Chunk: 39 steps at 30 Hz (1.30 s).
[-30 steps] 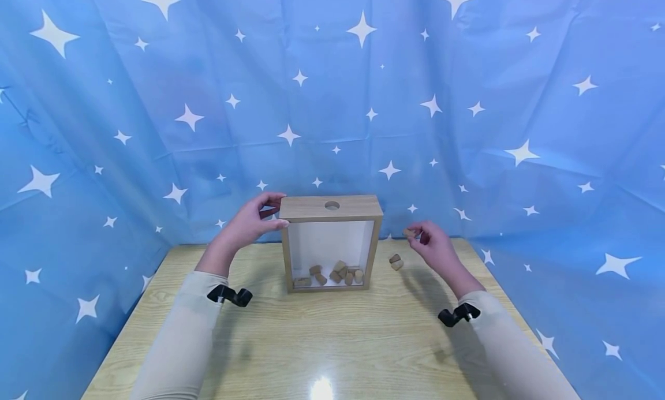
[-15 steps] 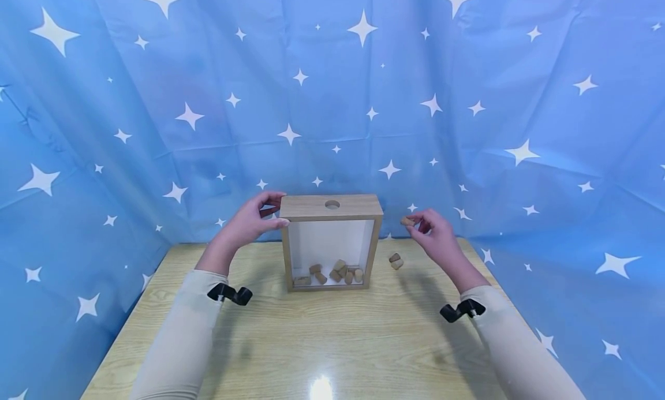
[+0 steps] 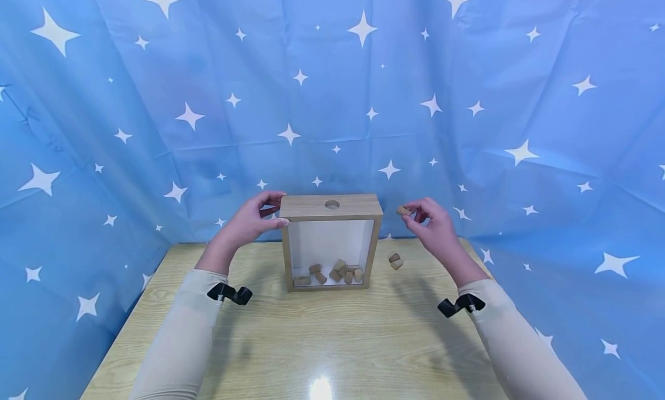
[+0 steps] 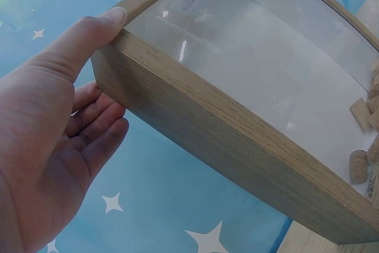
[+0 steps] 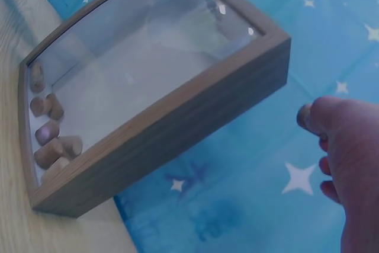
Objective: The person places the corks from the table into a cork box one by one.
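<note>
A wooden shadow box (image 3: pixel 306 206) with a clear front stands upright on the table, with a round hole (image 3: pixel 332 205) in its top. Several corks (image 3: pixel 340 266) lie along its bottom inside. At the upper left corner my left hand (image 3: pixel 244 224) grips the box, the thumb (image 4: pixel 98 31) on the front frame and the fingers around behind. Right of the box, my right hand (image 3: pixel 433 224) pinches one cork (image 3: pixel 402 210) between thumb and fingers, up above the table. In the right wrist view only the end of that cork (image 5: pixel 304 118) shows past the thumb.
Two loose corks (image 3: pixel 396 264) lie on the wooden table (image 3: pixel 312 331) to the right of the box. A blue curtain with white stars (image 3: pixel 332 100) hangs behind and at both sides. Each sleeve carries a black wrist mount (image 3: pixel 462 305).
My right hand has risen and come a little left toward the box with the cork. The left hand and the box have stayed in place.
</note>
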Tool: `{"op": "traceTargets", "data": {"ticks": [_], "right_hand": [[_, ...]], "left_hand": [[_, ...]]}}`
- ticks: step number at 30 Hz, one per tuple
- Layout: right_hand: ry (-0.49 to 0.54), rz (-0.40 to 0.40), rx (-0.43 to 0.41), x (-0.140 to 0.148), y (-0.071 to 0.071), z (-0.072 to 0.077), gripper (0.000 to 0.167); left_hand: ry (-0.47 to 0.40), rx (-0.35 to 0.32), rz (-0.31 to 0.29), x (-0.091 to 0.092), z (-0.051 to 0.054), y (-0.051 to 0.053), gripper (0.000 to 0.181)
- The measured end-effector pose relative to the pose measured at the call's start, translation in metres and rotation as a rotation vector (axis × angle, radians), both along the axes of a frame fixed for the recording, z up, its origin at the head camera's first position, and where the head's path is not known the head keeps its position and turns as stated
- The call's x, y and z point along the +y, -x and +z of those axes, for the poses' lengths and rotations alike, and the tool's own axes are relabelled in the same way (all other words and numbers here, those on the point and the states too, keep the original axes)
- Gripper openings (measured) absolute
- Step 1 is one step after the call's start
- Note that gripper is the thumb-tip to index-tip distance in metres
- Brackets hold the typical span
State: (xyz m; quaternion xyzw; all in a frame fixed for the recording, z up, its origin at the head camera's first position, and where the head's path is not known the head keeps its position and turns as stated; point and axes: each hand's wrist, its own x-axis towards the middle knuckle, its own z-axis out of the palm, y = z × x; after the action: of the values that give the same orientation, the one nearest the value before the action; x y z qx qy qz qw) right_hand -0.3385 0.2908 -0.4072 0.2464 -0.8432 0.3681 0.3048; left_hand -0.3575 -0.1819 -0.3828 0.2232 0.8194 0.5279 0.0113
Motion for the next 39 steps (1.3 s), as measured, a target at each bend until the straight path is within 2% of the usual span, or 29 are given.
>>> {"op": "traceTargets", "data": {"ticks": [7,14,23,33,39], "right_hand": [[0.015,0.017,0.033,-0.010,0.001,0.016,0.020],[0.008,0.027,0.023,-0.025,0.000,0.028,0.019],[0.030,0.086,0.025,-0.045,0.001,0.044,0.017],[0.026,0.108,0.026,-0.059,0.002,0.051,0.018],[0.008,0.150,0.004,-0.069,0.005,0.056,0.018]], "left_hand": [[0.003,-0.004,0.012,0.000,0.000,-0.001,0.074],[0.002,-0.007,0.006,0.000,0.000,-0.001,0.074],[0.003,-0.011,0.011,0.001,0.000,-0.001,0.075],[0.009,-0.008,0.018,0.002,0.000,0.000,0.073],[0.007,-0.011,0.017,0.001,0.001,0.000,0.073]]}}
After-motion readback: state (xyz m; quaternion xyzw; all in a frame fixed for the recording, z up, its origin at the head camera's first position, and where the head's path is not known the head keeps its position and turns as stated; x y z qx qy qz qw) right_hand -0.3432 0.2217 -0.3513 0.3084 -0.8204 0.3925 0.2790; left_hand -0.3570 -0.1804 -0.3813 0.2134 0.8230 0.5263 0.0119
